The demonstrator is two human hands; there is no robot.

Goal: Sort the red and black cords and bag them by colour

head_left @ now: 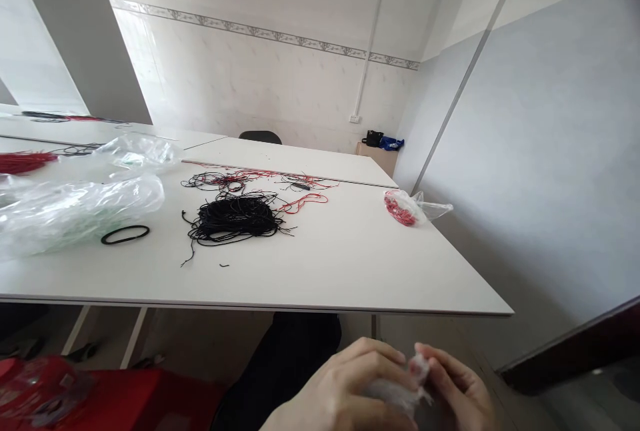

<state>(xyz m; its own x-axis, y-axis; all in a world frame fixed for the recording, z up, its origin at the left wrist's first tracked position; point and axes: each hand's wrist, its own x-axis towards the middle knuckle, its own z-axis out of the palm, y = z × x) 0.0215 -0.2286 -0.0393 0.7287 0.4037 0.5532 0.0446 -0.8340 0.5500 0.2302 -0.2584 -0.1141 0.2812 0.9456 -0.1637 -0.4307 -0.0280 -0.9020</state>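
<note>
Below the table's front edge, at the lower right, my left hand [350, 384] is closed with its fingers curled around crumpled clear plastic [393, 392], which looks like a small bag. My right hand [463, 387] pinches the gathered top of that same plastic between thumb and forefinger. Something reddish shows faintly at the pinched part, too blurred to name. The lower part of the bag and some fingertips are hidden behind the left hand. Neither hand touches the table.
On the white table [340, 264] lie a black cord bundle [237, 217], loose red cords [305, 201], a black loop [125, 235] and a large clear plastic bag [90, 207]. A bag of red cord [403, 209] sits near the right edge. Red fabric [140, 394] shows at lower left.
</note>
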